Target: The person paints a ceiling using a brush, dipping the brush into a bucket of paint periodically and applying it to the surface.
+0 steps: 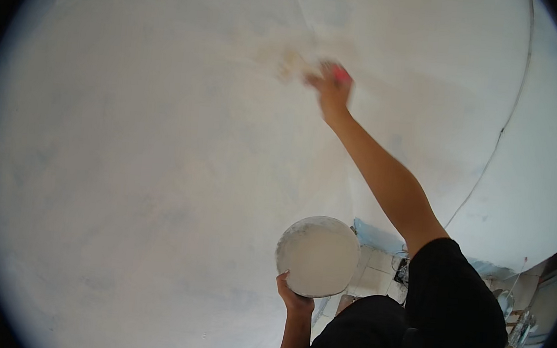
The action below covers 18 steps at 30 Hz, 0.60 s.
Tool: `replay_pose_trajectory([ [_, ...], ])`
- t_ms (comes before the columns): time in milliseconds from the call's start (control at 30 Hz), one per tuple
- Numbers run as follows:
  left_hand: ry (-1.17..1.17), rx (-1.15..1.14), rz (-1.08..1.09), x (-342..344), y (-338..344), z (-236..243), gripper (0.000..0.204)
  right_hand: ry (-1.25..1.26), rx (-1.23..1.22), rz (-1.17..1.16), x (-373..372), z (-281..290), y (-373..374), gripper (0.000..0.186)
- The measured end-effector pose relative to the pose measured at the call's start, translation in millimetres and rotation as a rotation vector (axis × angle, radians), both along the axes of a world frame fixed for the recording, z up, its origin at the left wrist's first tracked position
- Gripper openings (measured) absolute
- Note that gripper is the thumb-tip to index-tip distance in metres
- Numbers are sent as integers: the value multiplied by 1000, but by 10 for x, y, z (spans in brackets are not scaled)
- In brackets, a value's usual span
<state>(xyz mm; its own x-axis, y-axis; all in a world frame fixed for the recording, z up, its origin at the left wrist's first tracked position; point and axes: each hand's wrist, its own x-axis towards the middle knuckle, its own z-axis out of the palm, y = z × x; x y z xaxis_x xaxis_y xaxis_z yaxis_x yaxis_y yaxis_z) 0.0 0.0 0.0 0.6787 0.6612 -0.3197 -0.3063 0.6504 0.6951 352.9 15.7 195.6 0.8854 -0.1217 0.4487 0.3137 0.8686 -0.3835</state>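
A: Closest to the camera is a black short-sleeved cloth shirt [455, 309], below and to the right of a round, open-topped bucket with a greyish, smeared rim [291, 233].

B: And where exactly is that bucket?

A: Up in front of a broad, off-white wall with bluish-grey smudges [130, 128]. The bare left hand [294, 295] is clamped on its lower-left edge, the thumb at the rim and the rest of the grip lower down.

B: Why hold it like that?

A: My guess is that the low grip bears the weight while the thumb steadies it. The mouth faces the camera, which probably keeps the contents in and leaves them easy to reach.

B: What's the other hand doing?

A: The right hand [334, 89] is well above the bucket, apart from the left, beside a blurred tan patch [288, 64] on the wall. A small, bright pinkish-red object [342, 75] shows at it. Blur hides whether the fingers are closed around that, or what it is.

B: How do the contents look?

A: A smooth, creamy off-white mass [319, 260], matt and nearly even in colour. Whether it's thick or runny, I can't tell. Grey residue coats the bucket's inside above it, mostly at the upper left.
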Motion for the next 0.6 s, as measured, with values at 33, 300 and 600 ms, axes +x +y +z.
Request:
replay_pose_trajectory([
  [33,-23,23,-16,15,-4,4,49,-6,-162,-172,133,-516,-176,17],
  [300,-46,-77,79,238,-354,-291,51,431,-733,-361,73,-2901,-2230,15],
  [600,-57,-47,103,209,-629,231,46,194,-650,-75,-1063,-881,-2901,20],
])
